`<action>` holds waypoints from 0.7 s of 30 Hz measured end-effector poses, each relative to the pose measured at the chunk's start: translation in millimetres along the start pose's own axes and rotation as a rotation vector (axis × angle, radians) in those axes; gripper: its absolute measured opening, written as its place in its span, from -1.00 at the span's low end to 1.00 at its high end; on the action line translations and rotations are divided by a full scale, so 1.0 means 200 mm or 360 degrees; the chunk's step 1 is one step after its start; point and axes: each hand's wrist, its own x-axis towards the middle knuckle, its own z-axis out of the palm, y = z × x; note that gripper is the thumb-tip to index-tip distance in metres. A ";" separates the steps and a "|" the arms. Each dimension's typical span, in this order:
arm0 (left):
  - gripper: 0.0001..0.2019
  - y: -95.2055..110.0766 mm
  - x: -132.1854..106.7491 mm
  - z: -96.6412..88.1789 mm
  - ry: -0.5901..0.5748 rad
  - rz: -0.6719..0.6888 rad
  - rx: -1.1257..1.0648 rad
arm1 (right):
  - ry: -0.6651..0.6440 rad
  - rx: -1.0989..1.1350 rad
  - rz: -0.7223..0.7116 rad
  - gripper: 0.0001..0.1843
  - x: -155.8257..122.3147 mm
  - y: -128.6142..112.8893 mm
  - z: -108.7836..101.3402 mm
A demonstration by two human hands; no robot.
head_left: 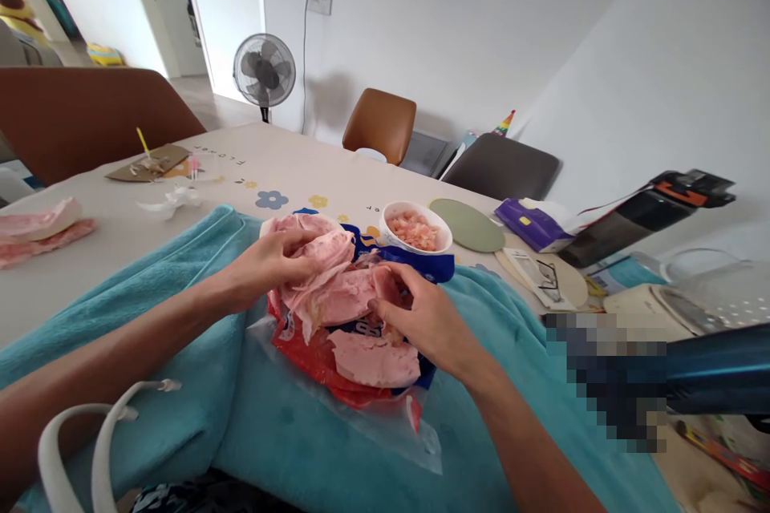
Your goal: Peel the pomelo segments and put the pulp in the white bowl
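Note:
Both my hands work on a pink, fleshy pomelo (pixel 340 296) over the lap. My left hand (pixel 282 260) has its fingers wrapped round the left side of the fruit, on its pale pink pith. Thumb and fingers of my right hand (pixel 415 304) pinch a darker pink segment at the fruit's right side. A loose piece of pink peel (pixel 378 359) lies below, on a red and blue plastic bag (pixel 313 361). Beneath the bag spreads a teal blanket (pixel 253 417). Just beyond the hands stands a white bowl (pixel 443 239) holding pink pulp pieces (pixel 414 229).
More pink peel (pixel 45 224) lies on the table (pixel 289 160) at far left, near crumpled tissue (pixel 172 202). To the right are a green round mat (pixel 468 224), a purple tissue pack (pixel 532 223), glasses (pixel 549 280) and a dark bottle (pixel 619 216). A fan (pixel 265 68) stands behind.

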 end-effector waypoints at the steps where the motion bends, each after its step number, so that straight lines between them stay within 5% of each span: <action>1: -0.51 -0.01 0.01 -0.01 -0.0041 -0.0018 -0.0136 | 0.0006 -0.0060 -0.0001 -0.59 0.00 -0.01 0.01; 7: -0.71 -0.06 0.04 -0.05 -0.0120 -0.0068 -0.0772 | 0.0081 -0.0591 -0.0128 -0.55 -0.01 -0.02 0.11; 12: -0.73 -0.08 0.06 -0.02 -0.0062 0.0012 -0.0943 | 0.0567 -0.0392 -0.0587 -0.72 -0.07 -0.12 0.12; 16: -0.80 -0.09 0.06 0.02 -0.0021 0.0022 -0.1011 | 0.0562 -0.0424 -0.0896 -0.54 -0.06 -0.21 0.19; 21: -0.78 -0.10 0.04 0.06 0.0051 -0.0040 -0.1027 | 0.0588 -0.0537 -0.0950 -0.81 0.01 -0.20 0.28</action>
